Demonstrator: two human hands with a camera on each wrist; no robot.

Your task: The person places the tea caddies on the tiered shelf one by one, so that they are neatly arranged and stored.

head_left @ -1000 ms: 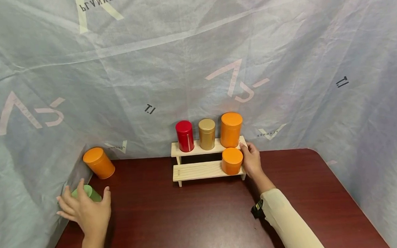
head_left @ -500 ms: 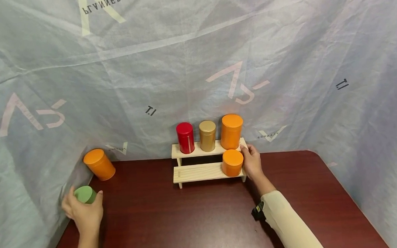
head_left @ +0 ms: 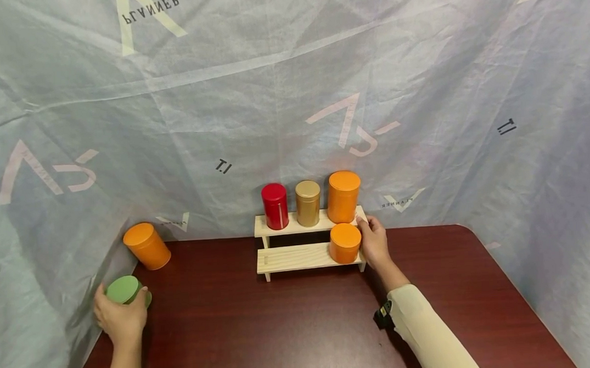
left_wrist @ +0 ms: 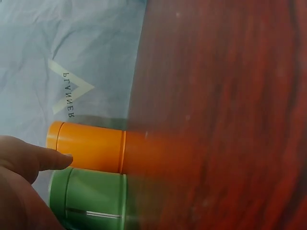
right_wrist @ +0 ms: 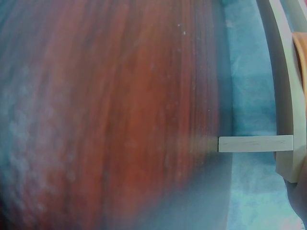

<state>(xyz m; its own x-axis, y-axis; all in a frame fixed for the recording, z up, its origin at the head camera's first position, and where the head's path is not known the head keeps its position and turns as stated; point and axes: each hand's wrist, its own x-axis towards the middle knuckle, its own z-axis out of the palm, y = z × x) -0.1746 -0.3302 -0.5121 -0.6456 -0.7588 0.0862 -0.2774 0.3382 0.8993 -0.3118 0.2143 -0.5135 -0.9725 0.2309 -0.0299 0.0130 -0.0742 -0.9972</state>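
Observation:
In the head view, my left hand [head_left: 119, 319] grips the green tin [head_left: 123, 289] at the table's left side, thumb on its right and fingers on its left. The left wrist view shows the thumb by the top of that green tin [left_wrist: 93, 196], with an orange tin [left_wrist: 91, 146] beyond. My right hand [head_left: 375, 243] holds the right end of a two-step wooden display stand [head_left: 293, 257]. A red tin [head_left: 275, 207], a gold tin [head_left: 308, 204] and a tall orange tin [head_left: 344, 198] stand on its upper step. A short orange tin [head_left: 345, 243] sits at the right of the lower step.
Near the back left of the dark red table [head_left: 262, 328], the other orange tin [head_left: 148, 246] stands close to the cloth. Grey printed cloth [head_left: 223, 116] hangs behind the table and along both sides.
My left hand has moved down onto the green tin, its spread fingers closing around it. The right hand has stayed at the stand's end.

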